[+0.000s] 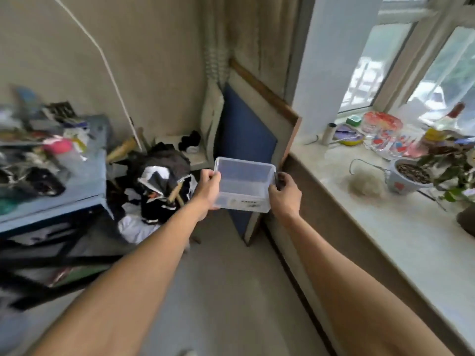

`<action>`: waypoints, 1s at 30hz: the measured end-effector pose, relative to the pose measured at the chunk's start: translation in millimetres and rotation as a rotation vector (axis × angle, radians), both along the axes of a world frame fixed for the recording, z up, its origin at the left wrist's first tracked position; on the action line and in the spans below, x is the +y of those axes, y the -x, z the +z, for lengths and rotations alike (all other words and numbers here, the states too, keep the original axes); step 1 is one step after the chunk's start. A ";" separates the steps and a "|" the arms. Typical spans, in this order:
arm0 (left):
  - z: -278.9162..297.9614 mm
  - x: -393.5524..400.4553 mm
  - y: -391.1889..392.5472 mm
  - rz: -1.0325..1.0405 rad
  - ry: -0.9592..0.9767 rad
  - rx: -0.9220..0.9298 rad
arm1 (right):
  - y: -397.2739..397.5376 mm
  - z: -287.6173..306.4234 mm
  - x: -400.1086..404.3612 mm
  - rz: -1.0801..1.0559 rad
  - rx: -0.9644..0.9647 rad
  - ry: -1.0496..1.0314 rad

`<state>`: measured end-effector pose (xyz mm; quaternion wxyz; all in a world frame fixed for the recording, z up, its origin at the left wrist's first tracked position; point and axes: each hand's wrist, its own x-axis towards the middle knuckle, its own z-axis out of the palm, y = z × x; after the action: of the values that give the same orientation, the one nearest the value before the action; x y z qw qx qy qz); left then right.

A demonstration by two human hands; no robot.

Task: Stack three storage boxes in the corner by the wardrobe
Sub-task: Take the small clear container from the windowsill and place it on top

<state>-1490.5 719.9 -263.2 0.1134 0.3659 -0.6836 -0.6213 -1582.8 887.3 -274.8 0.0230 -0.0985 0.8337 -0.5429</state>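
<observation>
Fingers (214, 176) of both hands clamping clear storage box (243, 186), opening upward, long axis left-right

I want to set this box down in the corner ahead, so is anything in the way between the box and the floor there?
Yes. The clear storage box, held by the left hand and right hand, faces a blue board leaning in the corner, with a dark pile of clothes left of it.
</observation>
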 end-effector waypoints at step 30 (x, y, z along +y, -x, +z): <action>9.9 -507.8 -826.0 1.075 0.193 -0.068 | -728.1 28.2 -687.9 1.169 -0.069 0.002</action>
<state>-664.5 212.1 -253.4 0.4259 0.6714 -0.4575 -0.3982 -854.7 199.4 -246.6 0.3458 -0.5241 0.6392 -0.4441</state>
